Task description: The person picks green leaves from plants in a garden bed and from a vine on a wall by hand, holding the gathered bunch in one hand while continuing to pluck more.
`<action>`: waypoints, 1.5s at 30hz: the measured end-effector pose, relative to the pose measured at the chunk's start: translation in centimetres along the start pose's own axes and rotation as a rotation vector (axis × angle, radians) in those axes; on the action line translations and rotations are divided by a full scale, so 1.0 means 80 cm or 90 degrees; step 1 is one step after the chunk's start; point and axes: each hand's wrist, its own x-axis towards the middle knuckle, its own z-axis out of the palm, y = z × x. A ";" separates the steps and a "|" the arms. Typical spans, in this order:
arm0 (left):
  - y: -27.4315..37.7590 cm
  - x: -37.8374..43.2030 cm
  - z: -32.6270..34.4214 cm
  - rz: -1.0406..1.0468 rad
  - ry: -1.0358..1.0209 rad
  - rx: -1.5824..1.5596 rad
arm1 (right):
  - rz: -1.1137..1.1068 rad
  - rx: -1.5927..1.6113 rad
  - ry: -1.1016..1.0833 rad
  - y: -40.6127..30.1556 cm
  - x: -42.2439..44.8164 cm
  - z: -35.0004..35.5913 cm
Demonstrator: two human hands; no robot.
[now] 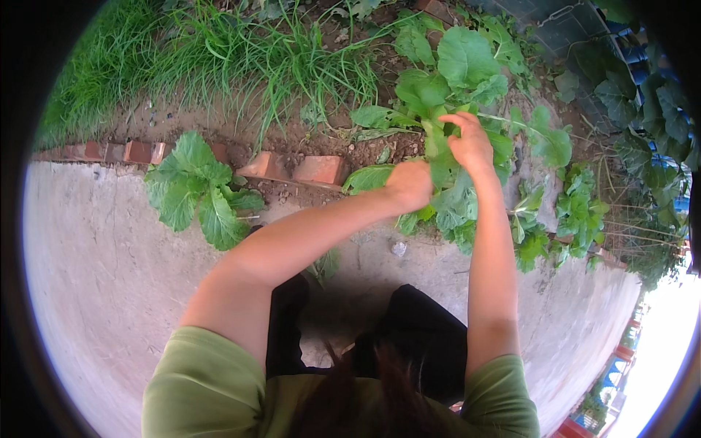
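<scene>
A large leafy green plant point(468, 57) grows from the soil bed ahead of me, with broad leaves, some of them holed. My left hand point(411, 186) is low among its leaves, blurred and curled; whether its fingers grip a stem is hidden. Just above and to the right, my right hand point(471, 142) reaches in among the leaves, thumb and index finger spread apart, with nothing plainly held between them. Leaves hang below both hands over the bed's edge. Another leafy green plant point(189, 186) lies over the brick edge and the concrete at the left.
Red bricks point(320, 169) edge the soil bed along the concrete paving point(98, 246). Long grass-like greens point(263, 60) fill the bed's upper left. More leafy plants point(578, 211) stand at the right, near dark climbing vines point(657, 109). A small crumpled pale object point(398, 249) lies on the concrete.
</scene>
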 end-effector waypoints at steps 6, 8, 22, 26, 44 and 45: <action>-0.080 0.018 -0.026 -0.049 0.206 0.110 | 0.033 -0.030 0.048 0.004 -0.008 -0.003; -0.094 0.026 -0.032 -0.099 0.308 0.075 | 0.006 -0.018 0.096 0.005 -0.013 -0.001; -0.034 0.013 0.025 -0.025 0.130 -0.033 | -0.084 -0.028 -0.114 -0.107 0.061 0.071; -0.046 0.012 0.034 -0.008 0.186 -0.001 | -0.027 0.081 0.128 -0.046 0.076 0.086; -0.082 0.010 0.084 0.169 0.418 -0.007 | -0.123 -0.447 -0.034 -0.076 0.115 0.111; -0.082 0.009 0.086 0.164 0.414 0.000 | -0.119 -0.459 -0.075 -0.078 0.115 0.101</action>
